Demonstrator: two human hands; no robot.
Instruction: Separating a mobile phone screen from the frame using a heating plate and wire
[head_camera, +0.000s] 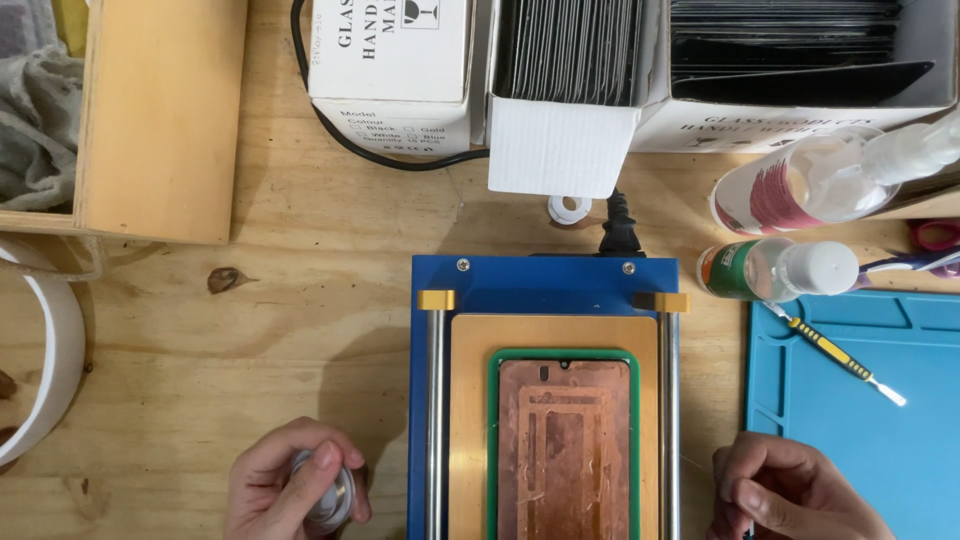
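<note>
My left hand (290, 485) is at the bottom left, curled around a small silvery spool (325, 490) held just above the wooden table. At the bottom right, my right hand (785, 495) has its fingers pinched together; a very thin wire seems to run from it, but I cannot tell for sure. Between the hands stands a blue heating machine (540, 285) with two metal rails. A copper-coloured phone panel (565, 450) lies on its orange plate inside a green frame (493, 440).
A blue work mat (880, 450) at the right carries a yellow-and-black prying tool (840, 357). Two clear bottles (790, 270) lie above it. White boxes of dark panels (590, 90) stand at the back, a wooden box (160, 120) at the left, a white round rim (60, 370) beside it.
</note>
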